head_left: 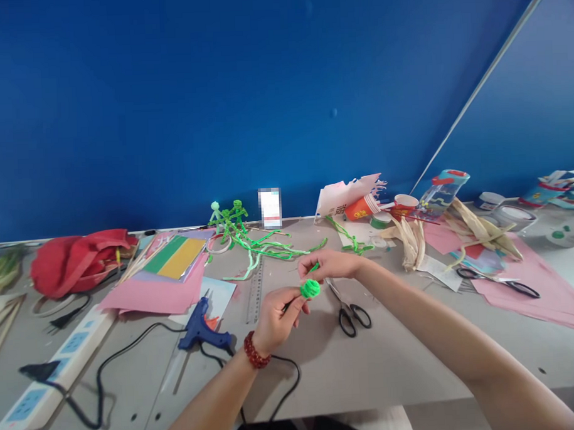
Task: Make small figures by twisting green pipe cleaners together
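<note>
Green, fuzzy and tightly wound, a small coil (310, 290) was held above the desk (363, 378), between the person's two hands. The left hand (280, 314), with a dark red beaded bracelet (256, 351) at its wrist, pinched the coil from the near side, thumb and fingers closed together on it. The right hand (336, 265) came in from the other side, its fingertips drawn together in a pinch at a short green end rising from the top of the coil.

Black-handled scissors (345, 306) lay on the desk just beside the hands, their blades partly hidden beneath the right one. To the left of them lay a clear ruler (254, 294), and nearer the left edge a blue glue gun (200, 326) rested on its side by a white power strip (77, 348). Pink sheets (153, 295) were stacked beyond it, with a red bag (76, 263) to their left.

Behind the hands, loose green strands (283, 251) spread across the desk, and small green figures (237, 212) stood near the blue wall (263, 84). Off to the right an orange paper cup (362, 208) lay tipped over, with pale dried husks (413, 245) near it and a second pair of scissors (499, 279) farther along.
</note>
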